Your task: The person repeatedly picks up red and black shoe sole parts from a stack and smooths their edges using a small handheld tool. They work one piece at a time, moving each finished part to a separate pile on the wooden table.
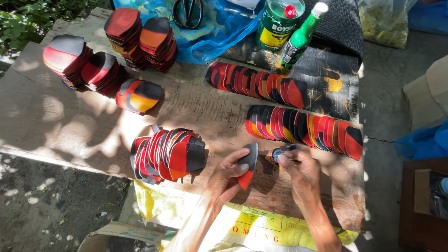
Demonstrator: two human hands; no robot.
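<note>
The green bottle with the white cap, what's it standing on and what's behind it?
The green bottle stands on a dark printed sheet covering the wooden table. Behind it sits a green can. The table under the sheet is hidden.

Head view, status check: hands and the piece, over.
Left hand holds grey-and-red piece. Right hand grips small dark round thing. Fanned pile of pieces lies just left, not touching.
</note>
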